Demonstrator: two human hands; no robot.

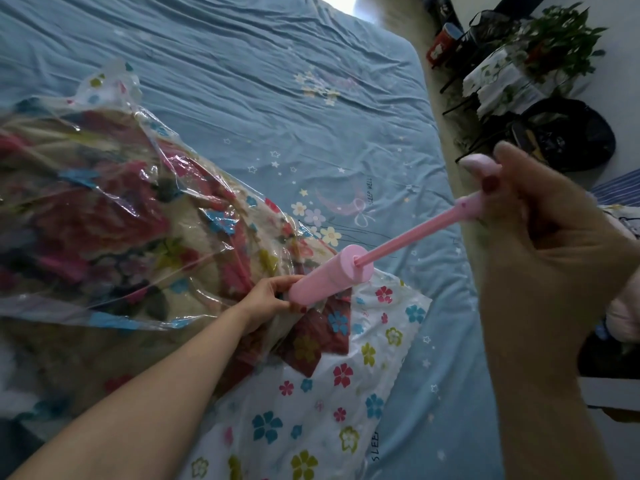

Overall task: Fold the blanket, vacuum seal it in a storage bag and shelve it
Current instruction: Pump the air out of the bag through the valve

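Crowding bedside floor [446, 140]: plant [561, 39], black bag [568, 133]

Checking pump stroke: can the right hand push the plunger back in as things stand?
Probably yes. The right hand already grips the handle, the plunger rod is drawn out with nothing across it, and the left hand steadies the pump barrel.

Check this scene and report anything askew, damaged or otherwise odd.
Nothing is damaged or spilled. The storage bag is still puffy and loosely crinkled around the blanket, so air remains. The left hand steadies the pink pump; the right hand has its handle pulled out.
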